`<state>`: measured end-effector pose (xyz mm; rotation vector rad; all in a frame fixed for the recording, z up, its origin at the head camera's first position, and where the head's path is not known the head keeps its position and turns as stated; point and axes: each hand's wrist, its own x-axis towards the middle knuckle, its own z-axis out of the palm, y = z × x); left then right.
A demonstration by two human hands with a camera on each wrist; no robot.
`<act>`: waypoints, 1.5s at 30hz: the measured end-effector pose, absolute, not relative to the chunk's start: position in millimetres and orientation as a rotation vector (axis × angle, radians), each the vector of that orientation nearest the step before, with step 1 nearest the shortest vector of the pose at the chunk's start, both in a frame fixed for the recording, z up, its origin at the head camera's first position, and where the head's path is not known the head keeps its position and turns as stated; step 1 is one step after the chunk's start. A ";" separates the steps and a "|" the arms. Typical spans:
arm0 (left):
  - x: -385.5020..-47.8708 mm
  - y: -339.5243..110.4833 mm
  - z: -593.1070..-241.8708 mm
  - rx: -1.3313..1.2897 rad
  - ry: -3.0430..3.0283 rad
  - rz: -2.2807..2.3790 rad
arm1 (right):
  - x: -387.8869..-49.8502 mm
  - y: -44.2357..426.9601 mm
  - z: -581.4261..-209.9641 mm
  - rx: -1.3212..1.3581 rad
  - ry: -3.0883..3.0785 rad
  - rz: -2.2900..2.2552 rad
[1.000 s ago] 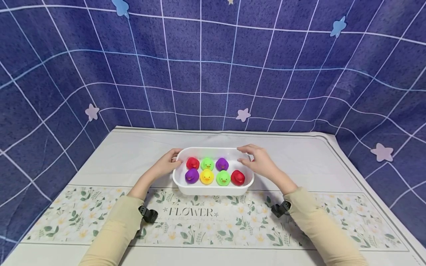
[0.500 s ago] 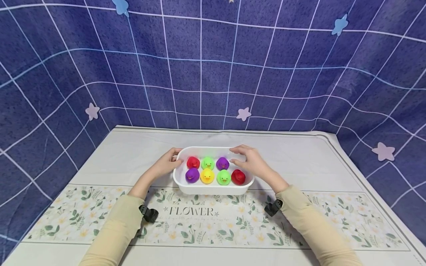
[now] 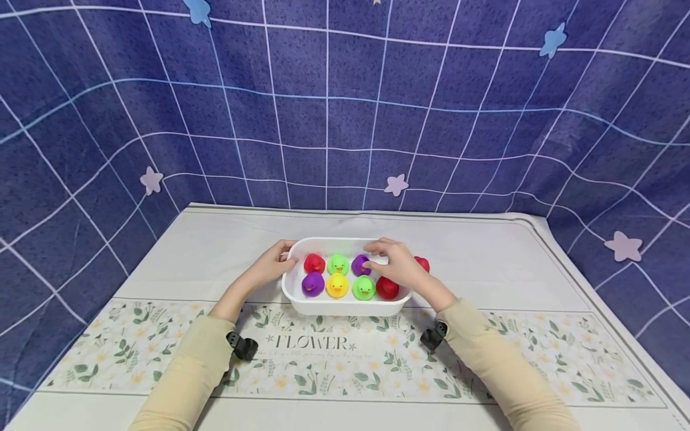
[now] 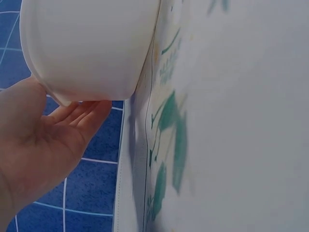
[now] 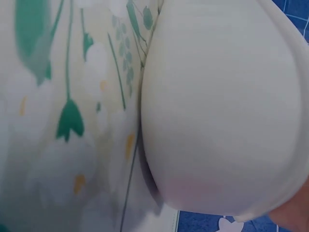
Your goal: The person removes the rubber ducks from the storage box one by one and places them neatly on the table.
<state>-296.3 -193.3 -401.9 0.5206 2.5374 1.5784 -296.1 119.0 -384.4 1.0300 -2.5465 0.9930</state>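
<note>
A white oval container (image 3: 345, 308) holds several small ducks in two rows. My left hand (image 3: 269, 264) grips its left end, thumb at the rim; the left wrist view shows this hand (image 4: 53, 140) with its fingers against the container's outer wall (image 4: 91, 48). Over the right part reaches my right hand (image 3: 400, 263), fingers apart, its thumb tip at the purple duck (image 3: 359, 265) in the back row; contact is unclear. A red duck (image 3: 387, 288) lies partly under this hand. Only a bit of the right hand (image 5: 294, 208) shows beyond the container (image 5: 222, 106) in the right wrist view.
A red object (image 3: 422, 263) stands outside the container, partly hidden by my right hand. Other ducks inside are red (image 3: 314, 263), green (image 3: 338, 264), yellow (image 3: 336, 285) and purple (image 3: 312, 284). Behind the white flowered tabletop (image 3: 242, 230) hangs a blue gridded cloth (image 3: 302, 120).
My right hand has moved left over the container, from its right end to the purple duck. The red object at the right has come into fuller view. My left hand has stayed in place.
</note>
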 end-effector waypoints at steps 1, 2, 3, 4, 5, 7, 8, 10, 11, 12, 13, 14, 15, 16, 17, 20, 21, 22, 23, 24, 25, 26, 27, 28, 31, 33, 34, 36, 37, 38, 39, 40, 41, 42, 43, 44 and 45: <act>-297.0 -192.9 -402.6 0.523 2.533 1.581 | -296.4 118.9 -385.2 1.027 -2.550 0.992; -297.7 -192.4 -403.3 0.532 2.533 1.578 | -296.6 119.0 -385.9 1.022 -2.553 0.992; -298.4 -192.1 -403.9 0.532 2.534 1.575 | -296.5 119.1 -386.3 1.017 -2.555 0.994; -299.0 -191.6 -404.3 0.523 2.529 1.582 | -296.5 119.1 -386.5 1.009 -2.558 0.996; -299.4 -191.5 -404.6 0.522 2.531 1.579 | -296.4 119.0 -386.7 1.001 -2.563 0.992; -299.6 -191.8 -404.7 0.531 2.544 1.568 | -296.4 118.5 -386.8 0.988 -2.576 0.973; -299.5 -192.0 -404.4 0.523 2.548 1.570 | -296.3 118.0 -386.7 0.986 -2.584 0.958; -298.8 -192.7 -403.3 0.516 2.553 1.571 | -296.4 116.6 -386.5 0.981 -2.602 0.918; -298.1 -193.2 -402.5 0.520 2.557 1.567 | -296.5 115.8 -386.6 0.979 -2.614 0.892; -297.9 -193.7 -402.1 0.526 2.559 1.565 | -296.3 115.2 -386.3 0.977 -2.624 0.871; -297.5 -194.0 -401.5 0.522 2.558 1.568 | -296.4 114.5 -386.2 0.972 -2.637 0.849; -297.1 -194.3 -401.0 0.524 2.561 1.566 | -296.5 113.9 -386.1 0.973 -2.646 0.830; -296.7 -194.5 -400.3 0.528 2.564 1.563 | -296.5 113.3 -385.8 0.975 -2.655 0.807; -296.6 -194.7 -399.9 0.529 2.564 1.562 | -296.5 112.7 -385.5 0.986 -2.659 0.783; -296.6 -194.9 -399.7 0.528 2.566 1.562 | -296.4 112.3 -384.9 1.000 -2.664 0.761; -297.0 -195.9 -399.2 0.524 2.565 1.562 | -296.2 111.2 -383.8 1.047 -2.664 0.702; -297.2 -196.2 -399.3 0.525 2.564 1.561 | -296.0 110.9 -383.5 1.055 -2.664 0.690; -297.2 -196.6 -399.4 0.522 2.561 1.562 | -295.7 110.7 -383.2 1.062 -2.663 0.683; -297.0 -196.9 -399.3 0.522 2.561 1.560 | -295.5 110.6 -383.2 1.060 -2.666 0.680; -296.6 -197.0 -399.3 0.521 2.563 1.558 | -295.4 110.2 -383.4 1.054 -2.667 0.684; -296.2 -196.9 -399.2 0.519 2.563 1.559 | -295.1 110.1 -383.5 1.044 -2.668 0.702; -295.8 -196.8 -399.1 0.520 2.563 1.560 | -294.9 110.0 -383.6 1.031 -2.667 0.718; -295.4 -196.6 -399.2 0.523 2.565 1.560 | -294.8 109.9 -384.0 1.019 -2.664 0.731; -295.0 -196.3 -399.2 0.523 2.567 1.560 | -294.8 109.8 -384.6 1.007 -2.662 0.746; -294.7 -195.4 -399.9 0.525 2.570 1.560 | -294.8 110.0 -386.3 0.971 -2.663 0.794; -294.7 -195.1 -400.4 0.526 2.569 1.560 | -295.0 110.3 -387.5 0.957 -2.663 0.815; -294.7 -195.0 -400.5 0.519 2.568 1.562 | -295.2 110.6 -387.9 0.951 -2.664 0.826; -294.8 -194.9 -400.8 0.520 2.565 1.563 | -295.4 111.0 -388.5 0.946 -2.658 0.841; -294.7 -194.8 -400.8 0.523 2.564 1.561 | -295.3 111.2 -388.7 0.944 -2.654 0.856; -294.7 -194.7 -400.8 0.517 2.565 1.560 | -295.2 111.4 -388.9 0.942 -2.648 0.863; -294.8 -194.5 -401.0 0.517 2.567 1.557 | -295.0 111.6 -389.1 0.938 -2.646 0.869; -295.0 -194.3 -401.2 0.512 2.567 1.556 | -294.8 111.8 -389.2 0.935 -2.646 0.873; -295.1 -194.2 -401.3 0.514 2.567 1.555 | -294.3 112.0 -389.2 0.935 -2.644 0.871; -295.3 -193.9 -401.5 0.509 2.566 1.556 | -293.8 112.1 -389.2 0.933 -2.645 0.869; -295.5 -193.8 -401.6 0.508 2.565 1.556 | -293.4 112.2 -389.0 0.933 -2.649 0.856; -295.7 -193.7 -401.7 0.510 2.564 1.557 | -293.1 112.3 -388.7 0.935 -2.652 0.830; -296.0 -193.6 -401.6 0.510 2.560 1.559 | -292.7 112.2 -388.4 0.936 -2.657 0.807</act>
